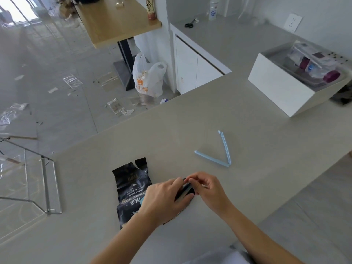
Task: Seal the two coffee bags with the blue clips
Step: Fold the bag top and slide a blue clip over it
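On the counter [238,111] I pinch a blue clip [185,188] onto a bag's top with both my left hand [164,197] and right hand [205,187]; beside them lies another coffee bag [131,187], unsealed, its spare clip [219,153] lying spread open nearby.

Left hand [163,197] and right hand [204,187] meet fingertip to fingertip, both curled, forearms bare.

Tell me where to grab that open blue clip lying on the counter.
Take the open blue clip near its hinged corner, the point of the V closest to you, coming down from above. Both arms lie flat on the counter and splay away from there, so a pinch by the hinge probably controls both.
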Demonstrator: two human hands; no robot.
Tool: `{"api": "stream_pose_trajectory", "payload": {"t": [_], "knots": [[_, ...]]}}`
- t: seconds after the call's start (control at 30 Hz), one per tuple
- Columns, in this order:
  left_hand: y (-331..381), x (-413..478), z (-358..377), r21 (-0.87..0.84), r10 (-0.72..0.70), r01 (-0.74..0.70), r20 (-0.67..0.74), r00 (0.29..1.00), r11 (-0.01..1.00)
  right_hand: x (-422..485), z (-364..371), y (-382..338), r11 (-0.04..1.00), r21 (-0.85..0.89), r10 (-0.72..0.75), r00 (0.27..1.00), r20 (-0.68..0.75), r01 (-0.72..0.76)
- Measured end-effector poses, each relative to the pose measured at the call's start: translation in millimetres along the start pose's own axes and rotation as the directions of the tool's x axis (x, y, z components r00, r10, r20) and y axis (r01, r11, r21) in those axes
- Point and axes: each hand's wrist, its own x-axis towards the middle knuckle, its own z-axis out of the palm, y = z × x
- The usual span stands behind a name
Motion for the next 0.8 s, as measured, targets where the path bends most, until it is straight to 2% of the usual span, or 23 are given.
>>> {"api": "stream_pose_trajectory", "payload": {"t": [0.2, 0.3, 0.37, 0.53, 0.6, 0.73, 0.8], "knots": [[3.8, 4.2, 4.3, 0.006, -0.008, 0.008, 0.027, 1.000, 1.000, -5.9, -1.0, -5.3, 1.000, -0.018, -0.018, 0.999, 0.049, 0.019], [1.8, 3.2, -1.1, -0.031, 0.039, -0.039, 0.002, 0.999, 0.999, -12.5, -7.7, -4.0, 0.987, -0.152, -0.024, 0.991, 0.134, 0.045], [0.8, -0.1, -1.9, -0.044, 0.087, -0.087, -0.014, 0.996, 0.995, -16.0, -9.5, -1.9, 0.972, -0.217, -0.055, 0.989, 0.140, 0.085], [-0.9, -9.8, 1.3, -0.069, 0.151, -0.157, -0.088, 0.985, 0.985, -12.9, -8.1, -0.2, 0.999, -0.022, -0.022, 0.984, 0.177, 0.026], [-0.1, -9.4, 3.3, -0.066, 0.161, -0.168, -0.099, 0.982, 0.984, -10.8, -9.0, 2.3, 1.000, -0.006, -0.006, 0.982, 0.187, 0.007], [-0.2, -2.9, 1.9, -0.046, 0.109, -0.112, -0.061, 0.992, 0.993, -11.2, -19.7, 5.3, 0.998, -0.055, 0.025, 0.993, 0.118, -0.018], [-6.4, -7.6, 2.5, -0.110, 0.044, -0.047, -0.026, 0.999, 0.993, -11.6, -28.7, -0.3, 0.968, -0.248, -0.026, 0.999, 0.028, 0.032]]}}
